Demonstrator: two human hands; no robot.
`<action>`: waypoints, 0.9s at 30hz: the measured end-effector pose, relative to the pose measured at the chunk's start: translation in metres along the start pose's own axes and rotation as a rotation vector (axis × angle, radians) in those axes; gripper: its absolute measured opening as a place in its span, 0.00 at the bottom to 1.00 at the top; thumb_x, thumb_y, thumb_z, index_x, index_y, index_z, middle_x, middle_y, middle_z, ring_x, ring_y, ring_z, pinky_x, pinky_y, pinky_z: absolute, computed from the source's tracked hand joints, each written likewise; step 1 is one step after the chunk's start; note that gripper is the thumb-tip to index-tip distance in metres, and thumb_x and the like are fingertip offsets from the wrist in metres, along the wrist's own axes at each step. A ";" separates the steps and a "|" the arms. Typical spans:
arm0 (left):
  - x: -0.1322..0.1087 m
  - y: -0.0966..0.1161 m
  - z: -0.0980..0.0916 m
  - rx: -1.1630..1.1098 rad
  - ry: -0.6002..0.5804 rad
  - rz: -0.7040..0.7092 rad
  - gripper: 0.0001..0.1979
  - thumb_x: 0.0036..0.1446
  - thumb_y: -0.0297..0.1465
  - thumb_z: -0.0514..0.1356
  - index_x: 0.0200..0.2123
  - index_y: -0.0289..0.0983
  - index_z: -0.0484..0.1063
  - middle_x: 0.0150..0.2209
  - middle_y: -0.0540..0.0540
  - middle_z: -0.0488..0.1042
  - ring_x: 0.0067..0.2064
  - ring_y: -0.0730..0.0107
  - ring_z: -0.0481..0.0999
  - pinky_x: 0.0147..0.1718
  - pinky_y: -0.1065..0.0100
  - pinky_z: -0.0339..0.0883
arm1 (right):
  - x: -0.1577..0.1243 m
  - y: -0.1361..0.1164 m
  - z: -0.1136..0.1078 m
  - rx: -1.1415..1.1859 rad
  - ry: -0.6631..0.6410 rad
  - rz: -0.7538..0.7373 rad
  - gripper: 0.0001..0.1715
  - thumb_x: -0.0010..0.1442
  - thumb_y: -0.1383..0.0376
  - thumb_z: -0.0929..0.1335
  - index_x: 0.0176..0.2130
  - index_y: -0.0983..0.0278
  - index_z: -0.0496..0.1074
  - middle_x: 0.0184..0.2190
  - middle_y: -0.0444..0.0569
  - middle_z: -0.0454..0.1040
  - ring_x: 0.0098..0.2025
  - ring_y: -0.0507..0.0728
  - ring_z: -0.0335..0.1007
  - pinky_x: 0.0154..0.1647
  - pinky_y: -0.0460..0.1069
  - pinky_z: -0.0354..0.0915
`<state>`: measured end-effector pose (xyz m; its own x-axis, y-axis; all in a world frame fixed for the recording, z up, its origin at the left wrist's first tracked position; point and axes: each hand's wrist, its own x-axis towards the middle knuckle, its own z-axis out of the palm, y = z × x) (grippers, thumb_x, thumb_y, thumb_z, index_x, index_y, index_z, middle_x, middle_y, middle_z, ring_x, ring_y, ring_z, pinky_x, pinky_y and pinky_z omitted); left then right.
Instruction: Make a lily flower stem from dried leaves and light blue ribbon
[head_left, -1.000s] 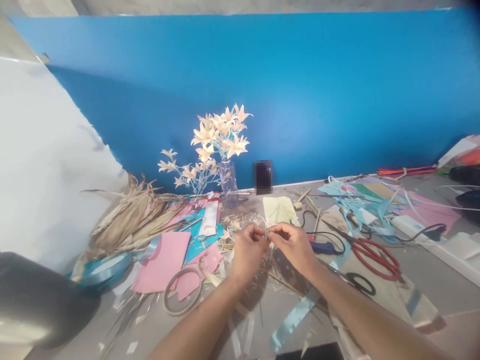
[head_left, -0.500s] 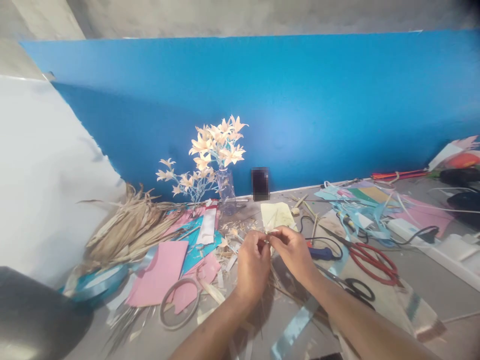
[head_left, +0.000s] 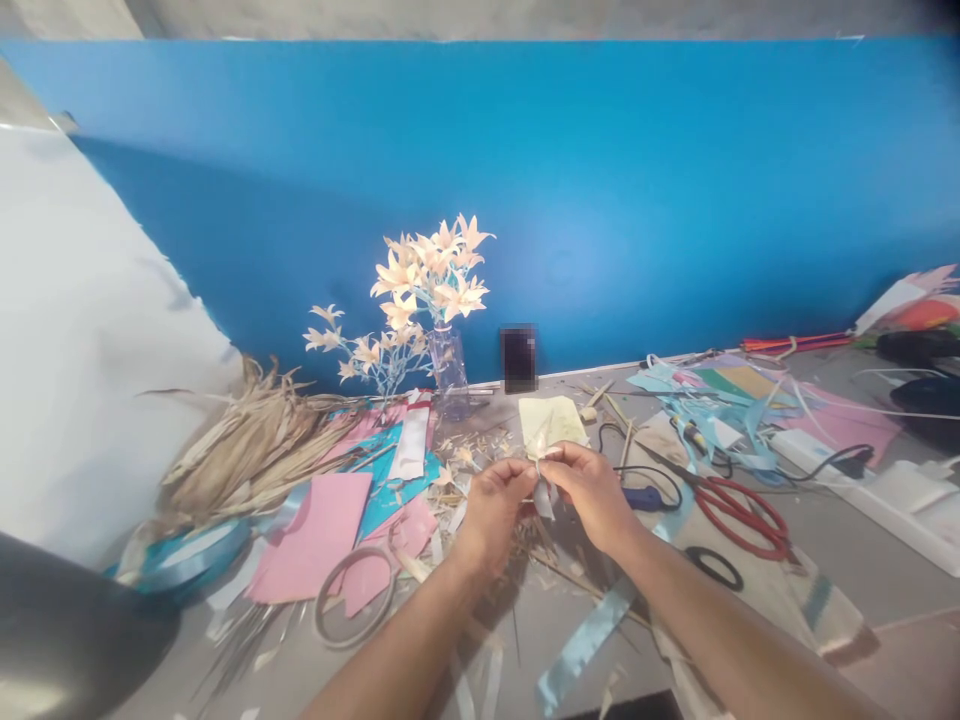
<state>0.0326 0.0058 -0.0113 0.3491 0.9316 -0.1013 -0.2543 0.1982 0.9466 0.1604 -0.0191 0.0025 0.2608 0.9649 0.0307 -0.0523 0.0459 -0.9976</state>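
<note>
In the middle of the head view, my left hand [head_left: 491,510] and my right hand [head_left: 589,490] meet with fingertips pinched together. Between them they hold the base of a small pale husk flower [head_left: 539,443], its petals pointing up. A whitish strip [head_left: 545,502] hangs below the fingertips; whether it is wound round the base I cannot tell. Just behind the fingers lies a pale yellow paper [head_left: 555,418]. Scattered husk scraps [head_left: 480,445] cover the table to the left of the hands.
Finished flowers [head_left: 435,270] stand in a clear vase [head_left: 450,375] by the blue wall. Dried husks [head_left: 240,450], pink sheets [head_left: 309,540] and a tape roll [head_left: 355,597] lie left. Right are red-handled scissors [head_left: 742,515], a blue-handled tool [head_left: 646,498] and a white power strip [head_left: 862,495].
My fingertips have shifted slightly, and the pale flower and whitish strip between them now show more clearly. The right forearm now covers more of the black-handled scissors. The view has tilted down slightly.
</note>
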 end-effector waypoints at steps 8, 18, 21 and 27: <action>0.000 -0.003 0.000 0.130 0.067 0.086 0.09 0.51 0.34 0.63 0.25 0.35 0.69 0.19 0.52 0.69 0.20 0.77 0.63 0.23 0.72 0.55 | 0.003 0.010 -0.002 -0.007 0.005 -0.018 0.09 0.47 0.60 0.71 0.24 0.64 0.70 0.16 0.37 0.59 0.20 0.48 0.49 0.21 0.46 0.46; -0.004 -0.006 0.006 0.490 0.298 0.412 0.08 0.53 0.32 0.61 0.24 0.36 0.68 0.22 0.52 0.69 0.25 0.74 0.66 0.26 0.72 0.59 | -0.001 0.008 0.008 0.171 -0.006 0.030 0.15 0.42 0.59 0.75 0.21 0.64 0.68 0.16 0.37 0.60 0.19 0.46 0.45 0.21 0.47 0.41; -0.005 -0.008 0.006 0.602 0.323 0.498 0.08 0.54 0.31 0.60 0.24 0.37 0.68 0.22 0.52 0.70 0.25 0.73 0.69 0.27 0.71 0.61 | -0.002 0.009 0.010 0.302 -0.004 0.068 0.18 0.39 0.59 0.77 0.21 0.64 0.66 0.17 0.37 0.60 0.20 0.46 0.46 0.21 0.46 0.41; -0.004 -0.013 0.000 0.945 0.371 0.811 0.08 0.57 0.27 0.57 0.25 0.38 0.68 0.23 0.51 0.71 0.27 0.70 0.70 0.30 0.68 0.60 | -0.001 0.016 0.010 0.446 -0.035 0.163 0.20 0.38 0.59 0.79 0.24 0.65 0.69 0.17 0.37 0.61 0.19 0.45 0.46 0.20 0.44 0.40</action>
<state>0.0344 0.0000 -0.0230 0.0887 0.7426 0.6638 0.5092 -0.6066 0.6105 0.1495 -0.0172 -0.0129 0.1826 0.9765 -0.1147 -0.5009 -0.0080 -0.8655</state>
